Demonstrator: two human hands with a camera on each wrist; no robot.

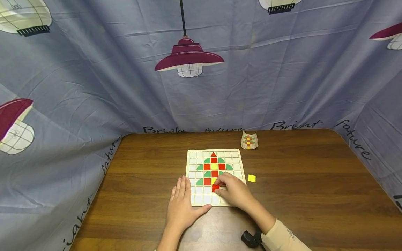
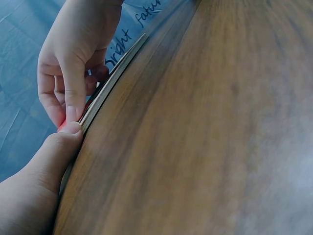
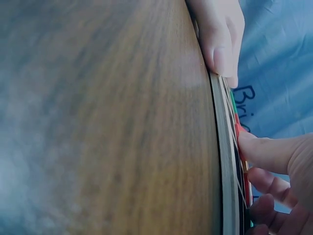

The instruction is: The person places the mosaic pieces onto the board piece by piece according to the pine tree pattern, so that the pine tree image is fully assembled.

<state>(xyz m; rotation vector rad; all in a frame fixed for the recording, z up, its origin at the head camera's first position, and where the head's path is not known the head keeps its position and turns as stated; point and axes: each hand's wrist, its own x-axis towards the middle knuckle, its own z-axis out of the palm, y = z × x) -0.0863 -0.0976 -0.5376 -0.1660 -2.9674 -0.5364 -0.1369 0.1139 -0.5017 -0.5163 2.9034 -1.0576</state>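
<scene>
A cream gridded board (image 1: 198,199) lies on the table, bearing a tree-like pattern of red squares, yellow squares, green quarter-round pieces and a red triangle (image 1: 213,154) at the top. My right hand (image 1: 235,191) reaches over the board from the right and pinches a red square tile (image 1: 215,188) between thumb and fingers, just below a yellow square in the middle column. Its fingers hide part of the pattern's lower right. My left hand (image 1: 182,208) rests at the board's lower left, fingers straight along the left edge and thumb (image 2: 58,147) at the front edge.
A loose yellow square tile (image 1: 252,178) lies on the wooden table (image 1: 307,181), right of the board. Behind it stands a small curved card (image 1: 249,141) printed with a similar tree pattern. A black device (image 1: 251,239) sits at my right wrist. A blue-grey curtain (image 1: 201,101) surrounds the table.
</scene>
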